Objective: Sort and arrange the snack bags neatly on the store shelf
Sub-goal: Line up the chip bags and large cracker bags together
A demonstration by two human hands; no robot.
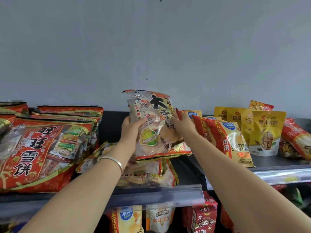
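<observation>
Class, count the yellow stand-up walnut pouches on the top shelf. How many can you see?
4, in an overlapping row at the right: front pouch, second pouch, third pouch, rearmost pouch at the left end. Others may be hidden behind.

Figure: we see two bare forearms, the left forearm [80, 187] entering at 7 o'clock, the right forearm [235, 165] at 5 o'clock. A slim, smooth silver bangle [112, 161] circles the left wrist. The right hand [180, 125] bears long, pointed red fingernails [178, 113].
</observation>
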